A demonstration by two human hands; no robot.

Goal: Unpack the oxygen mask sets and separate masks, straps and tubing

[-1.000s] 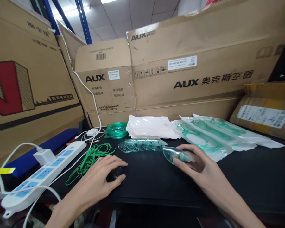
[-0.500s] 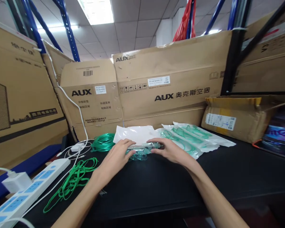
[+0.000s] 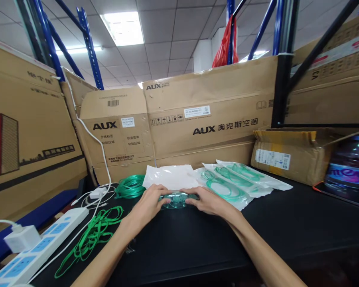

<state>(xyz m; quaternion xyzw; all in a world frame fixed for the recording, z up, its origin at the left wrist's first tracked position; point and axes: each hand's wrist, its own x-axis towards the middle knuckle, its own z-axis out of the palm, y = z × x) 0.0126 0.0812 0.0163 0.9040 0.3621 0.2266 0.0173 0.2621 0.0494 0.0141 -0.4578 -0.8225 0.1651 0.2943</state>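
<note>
Both my hands are around a cluster of clear green plastic pieces (image 3: 177, 200) on the black table. My left hand (image 3: 151, 201) grips its left end between thumb and fingers, and my right hand (image 3: 205, 200) grips the right end the same way. The fine shape of the pieces is too small to tell. Just behind them lies a white pouch (image 3: 169, 176). Beside it on the right are clear-fronted pouches (image 3: 224, 189) with green tubing inside. A coil of green tubing (image 3: 131, 186) rests left of the white pouch.
Green elastic cord (image 3: 92, 231) lies left of my left forearm, near a white power strip (image 3: 44, 243) and white cables. Cardboard panels (image 3: 197, 139) stand behind. At the right are an open carton (image 3: 290, 159), a dark bottle (image 3: 348, 169) and a flat dark device.
The camera view has tilted up slightly. My hands have drawn a little closer together around the green pieces, which are now more hidden by my fingers.
</note>
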